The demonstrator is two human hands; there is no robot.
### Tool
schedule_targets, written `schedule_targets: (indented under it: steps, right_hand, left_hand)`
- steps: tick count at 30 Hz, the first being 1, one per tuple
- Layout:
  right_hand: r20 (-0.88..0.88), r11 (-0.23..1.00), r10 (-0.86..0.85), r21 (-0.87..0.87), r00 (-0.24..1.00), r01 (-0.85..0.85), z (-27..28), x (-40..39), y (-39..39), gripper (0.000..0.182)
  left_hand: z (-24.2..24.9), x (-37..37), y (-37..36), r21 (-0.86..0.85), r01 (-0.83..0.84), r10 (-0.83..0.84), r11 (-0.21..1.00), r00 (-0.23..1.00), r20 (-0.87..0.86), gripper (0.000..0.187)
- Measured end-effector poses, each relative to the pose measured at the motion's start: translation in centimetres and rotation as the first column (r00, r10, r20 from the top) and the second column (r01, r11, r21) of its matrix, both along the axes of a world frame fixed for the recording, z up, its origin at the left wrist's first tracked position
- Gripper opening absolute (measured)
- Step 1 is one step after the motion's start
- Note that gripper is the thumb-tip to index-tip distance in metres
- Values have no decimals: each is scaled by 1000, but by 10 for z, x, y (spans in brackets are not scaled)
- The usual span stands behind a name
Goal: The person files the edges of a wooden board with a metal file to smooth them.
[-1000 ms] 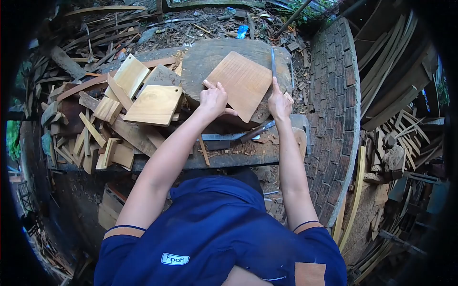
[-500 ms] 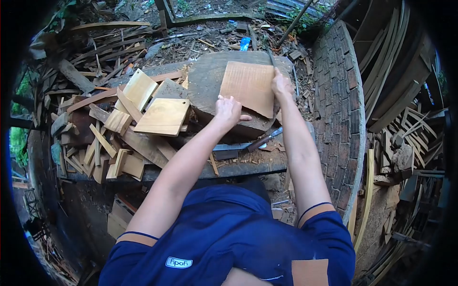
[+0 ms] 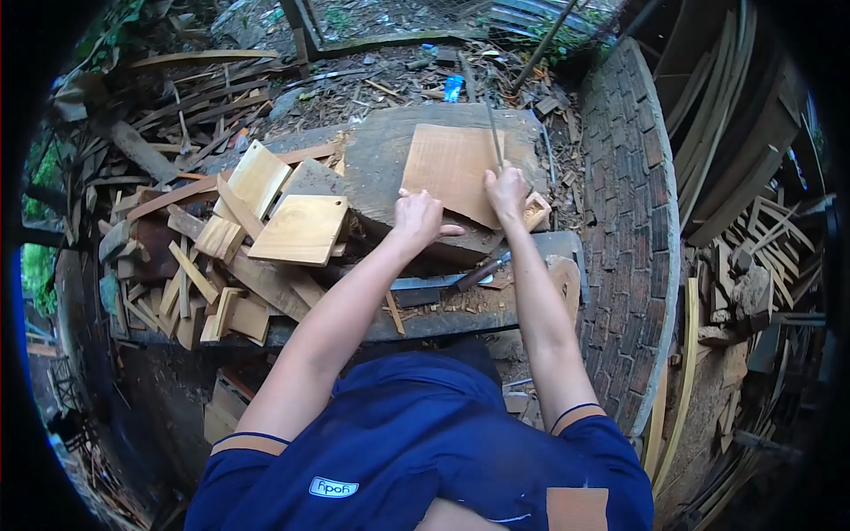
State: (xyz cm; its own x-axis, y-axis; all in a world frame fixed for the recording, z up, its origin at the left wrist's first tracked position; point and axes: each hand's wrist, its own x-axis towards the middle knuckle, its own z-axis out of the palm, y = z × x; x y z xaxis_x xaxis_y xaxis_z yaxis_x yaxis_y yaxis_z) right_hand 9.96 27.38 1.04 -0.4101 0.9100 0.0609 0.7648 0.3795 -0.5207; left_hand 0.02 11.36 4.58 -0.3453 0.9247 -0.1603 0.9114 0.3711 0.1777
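Observation:
A flat reddish-brown wooden board [image 3: 452,168] lies on a thick wooden block [image 3: 376,173]. My left hand [image 3: 419,217] is closed at the board's near-left edge, fingers curled over it and thumb sticking out to the right. My right hand [image 3: 507,195] is wrapped around the near end of a long thin metal file [image 3: 494,133], which points away from me along the board's right edge. Its handle is hidden in my fist, and the blade looks narrow and grey. Below the block lies a knife-like tool with a dark handle [image 3: 482,273].
Two pale boards with holes, one nearer [image 3: 301,230] and one behind [image 3: 252,177], rest on a pile of wood scraps [image 3: 190,274] to the left. A low brick wall [image 3: 624,203] runs along the right. A blue plastic piece [image 3: 453,88] lies beyond the block.
My right hand has come back toward me and slightly left, drawing the file along the board's edge. More of the file shows now. My left hand stays at the board.

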Motion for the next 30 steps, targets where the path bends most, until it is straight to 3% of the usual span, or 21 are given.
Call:
schedule_targets:
  steps: [1, 3, 5, 6, 7, 9, 11, 13, 16, 18, 19, 20, 21, 23, 25, 26, 29, 30]
  right_hand:
    - [-1, 1000, -14, 5, 1000, 14, 5, 1, -7, 35]
    - [40, 999, -26, -40, 999, 28, 11, 6, -23, 36]
    - [19, 999, -25, -29, 1000, 25, 8, 19, -34, 36]
    - [6, 999, -2, -41, 1000, 2, 11, 28, -45, 39]
    - [-7, 998, 20, -53, 1000, -21, 12, 38, -57, 41]
    - [-75, 997, 62, -42, 995, -65, 5, 59, -90, 50]
    - [-114, 988, 70, -126, 991, -84, 13, 71, -119, 56]
    - [-177, 988, 65, -130, 982, -88, 17, 74, -136, 52]
    - [-219, 967, 62, -229, 974, -113, 22, 83, -146, 52]
    - [-315, 865, 67, -454, 947, -213, 33, 91, -153, 54]
    - [-313, 863, 64, -460, 948, -210, 31, 94, -153, 54]
    - [-322, 912, 1, -387, 947, -133, 27, 99, -150, 55]
    - [-336, 948, -58, -312, 940, -54, 21, 105, -147, 56]
    - [-351, 956, -185, -282, 918, 85, 5, 120, -133, 55]
    - [-447, 987, -147, -124, 882, 101, -6, 131, -124, 49]
    - [-445, 986, -151, -127, 883, 105, -9, 134, -123, 49]
    - [-377, 992, -111, -104, 920, 77, -4, 132, -117, 46]
    - [-360, 993, -92, -105, 929, 58, -4, 127, -119, 45]
  left_hand:
    - [3, 0, 0, -17, -44, 44, 999, 999, 2, 74]
    - [1, -5, -11, 15, -14, 15, 1000, 999, -45, 79]
    - [-4, -14, -21, 54, -3, 0, 999, 998, 59, 91]
    - [-4, -15, -26, 34, -20, 21, 999, 1000, -16, 86]
    - [11, -19, -29, -68, -31, 34, 997, 999, 41, 82]
    - [6, -31, -37, -12, 4, -4, 1000, 1000, 15, 80]
    - [21, -37, -40, -125, -11, 15, 992, 999, 31, 67]
    - [25, -50, -42, -105, -4, 8, 994, 999, 40, 57]
    - [36, -60, -37, -155, -40, 55, 987, 994, 94, 46]
    - [34, -58, -31, -139, -31, 41, 990, 997, 72, 43]
    - [35, -57, -30, -121, -37, 44, 992, 998, 48, 40]
    - [34, -51, -21, -292, -70, 82, 954, 996, 30, 44]
    - [29, -43, -19, -301, -75, 89, 951, 996, 32, 44]
    - [10, -27, -17, 32, 150, -146, 988, 984, -101, 62]
    - [-5, 0, -7, -4, 184, -184, 983, 983, -8, 80]
    - [-10, 11, -2, -74, 177, -171, 981, 982, 83, 83]
    - [-36, 22, -9, 30, 165, -165, 986, 986, -15, 83]
    - [-34, 20, -7, -1, 166, -166, 986, 985, 51, 84]
